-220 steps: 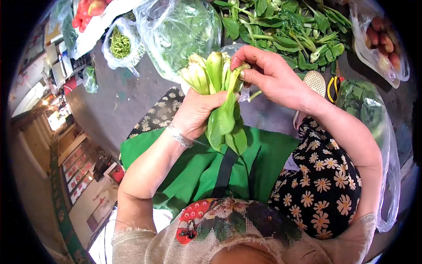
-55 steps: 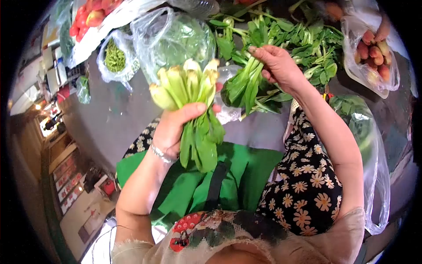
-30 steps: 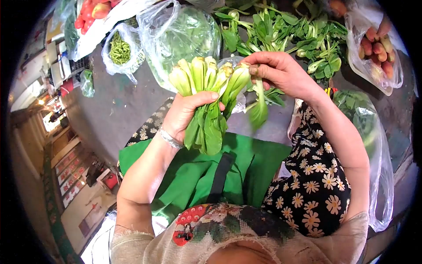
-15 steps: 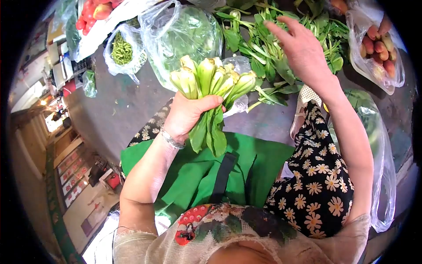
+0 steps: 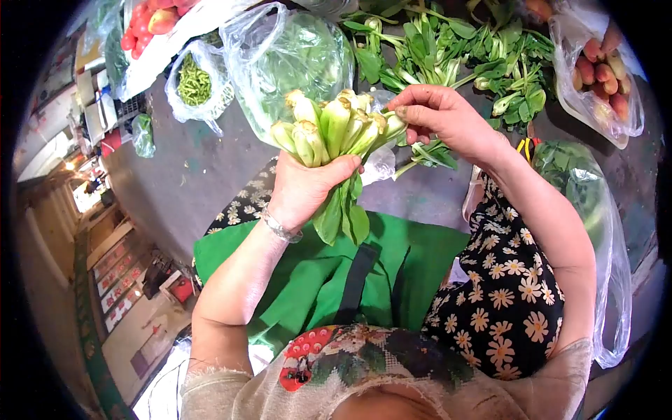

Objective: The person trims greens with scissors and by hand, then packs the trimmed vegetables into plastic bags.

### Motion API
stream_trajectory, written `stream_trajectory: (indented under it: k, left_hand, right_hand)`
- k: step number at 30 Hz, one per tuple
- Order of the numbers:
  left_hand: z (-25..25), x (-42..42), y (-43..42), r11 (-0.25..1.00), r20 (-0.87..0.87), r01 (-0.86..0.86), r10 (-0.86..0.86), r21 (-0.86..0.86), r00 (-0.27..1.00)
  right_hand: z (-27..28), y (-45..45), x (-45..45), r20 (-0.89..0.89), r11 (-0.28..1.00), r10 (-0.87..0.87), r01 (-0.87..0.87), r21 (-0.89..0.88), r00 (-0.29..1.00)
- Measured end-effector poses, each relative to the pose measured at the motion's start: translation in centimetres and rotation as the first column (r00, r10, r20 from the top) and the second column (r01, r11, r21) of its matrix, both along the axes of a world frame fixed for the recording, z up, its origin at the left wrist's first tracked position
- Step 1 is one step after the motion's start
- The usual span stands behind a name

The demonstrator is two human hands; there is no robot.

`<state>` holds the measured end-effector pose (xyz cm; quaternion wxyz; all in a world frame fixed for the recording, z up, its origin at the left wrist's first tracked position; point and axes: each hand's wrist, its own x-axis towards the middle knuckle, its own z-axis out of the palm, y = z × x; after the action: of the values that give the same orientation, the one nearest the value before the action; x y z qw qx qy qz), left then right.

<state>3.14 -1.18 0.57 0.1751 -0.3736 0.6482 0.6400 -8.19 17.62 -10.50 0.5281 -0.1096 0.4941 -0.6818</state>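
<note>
My left hand point(image 5: 311, 185) is wrapped round a bunch of bok choy point(image 5: 336, 129), root ends up and leaves hanging below the fist over my green apron. At the bunch's right edge, my right hand point(image 5: 441, 119) has its fingers bent in a pinch against the outermost stem's root end. Part of that contact is hidden by the fingers. Beyond the right hand lies a loose pile of bok choy point(image 5: 430, 52) on the grey floor.
Behind the bunch sits a clear plastic bag of greens point(image 5: 301, 56). A small bag of green pods point(image 5: 194, 80) and red tomatoes point(image 5: 143, 28) are at left. To the right are a bag of reddish-brown produce point(image 5: 605, 77) and another bag of greens point(image 5: 574, 171).
My right hand has come down and left from above the loose pile to the bunch, and its spread fingers have closed. My left hand still holds the bunch, turned slightly.
</note>
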Motion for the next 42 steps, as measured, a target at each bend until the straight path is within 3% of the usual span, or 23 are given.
stream_trajectory:
  k: [3,5,6,8,12,14,17,20,23,25,27,29,31,33,34,37,42]
  left_hand:
    - [0.0,0.0,-0.3,0.999,0.019,0.002,-0.003,0.048,1.000]
    - [0.3,-0.1,-0.4,0.984,0.017,-0.095,0.094,0.151,0.995]
    - [0.6,-0.1,-0.4,0.979,0.004,-0.101,0.102,0.178,0.995]
    - [0.4,0.1,-0.7,0.990,-0.001,-0.045,0.045,0.136,0.999]
    - [-0.4,0.9,-0.7,0.991,-0.024,0.039,-0.036,0.127,0.999]
    - [-0.3,0.9,-0.6,0.993,-0.050,0.073,-0.068,0.097,0.996]
    - [-0.1,1.0,-0.4,0.984,-0.024,0.048,-0.044,0.171,0.999]
    - [-0.5,0.9,-0.4,0.919,-0.083,0.288,-0.276,0.268,0.958]
    - [0.2,0.4,0.2,0.926,-0.038,0.217,-0.216,0.308,0.976]
    - [0.9,0.4,0.5,0.963,0.020,0.110,-0.119,0.245,0.993]
    - [1.6,0.0,0.5,0.966,0.030,0.034,-0.043,0.255,0.999]
    - [1.9,-0.1,0.7,0.972,0.043,-0.053,0.044,0.230,0.998]
    - [1.8,0.0,0.2,0.968,0.041,-0.021,0.011,0.249,0.999]
    - [1.7,0.1,0.3,0.967,0.031,-0.002,-0.007,0.256,0.999]
    - [1.6,0.1,0.2,0.965,0.023,0.017,-0.024,0.260,0.999]
    - [1.9,0.0,0.5,0.968,0.041,0.014,-0.026,0.251,0.999]
    - [1.9,0.0,0.4,0.971,0.042,0.019,-0.030,0.240,0.999]
  right_hand:
    - [0.7,-0.1,0.2,-0.105,0.997,-0.034,0.041,0.063,0.994]
    - [0.5,-0.1,0.3,-0.288,0.990,-0.035,0.074,0.123,0.957]
    - [0.7,0.0,0.2,-0.287,0.990,-0.036,0.074,0.122,0.957]
    - [1.5,0.1,0.1,-0.376,0.994,0.027,0.016,0.112,0.926]
    - [2.3,-0.1,0.2,-0.294,1.000,0.000,0.008,0.026,0.956]
    - [2.5,-0.1,0.4,-0.141,0.999,-0.036,0.037,0.000,0.989]
    - [3.3,0.2,0.2,-0.099,0.998,-0.062,0.061,-0.015,0.993]
    - [4.1,0.5,0.0,-0.066,0.998,-0.058,0.057,-0.023,0.996]
    - [3.8,0.8,0.0,-0.024,0.996,-0.018,0.016,-0.086,1.000]
    - [3.1,1.2,-0.7,-0.009,0.996,0.009,-0.010,-0.094,1.000]
    - [2.3,1.7,-1.8,0.140,0.984,0.052,-0.027,-0.178,0.989]
    - [-0.7,2.3,-2.4,0.058,0.997,-0.068,0.070,-0.040,0.996]
    - [-2.6,2.9,-2.9,-0.172,0.969,-0.129,0.161,0.188,0.977]
    - [-4.2,3.9,-3.6,-0.235,0.946,-0.174,0.229,0.230,0.956]
    - [-4.2,4.5,-3.6,-0.182,0.933,-0.212,0.255,0.256,0.960]
    - [-4.9,4.7,-3.6,-0.243,0.938,-0.289,0.325,0.124,0.926]
    - [-5.3,4.1,-3.5,-0.175,0.939,-0.318,0.336,0.080,0.932]
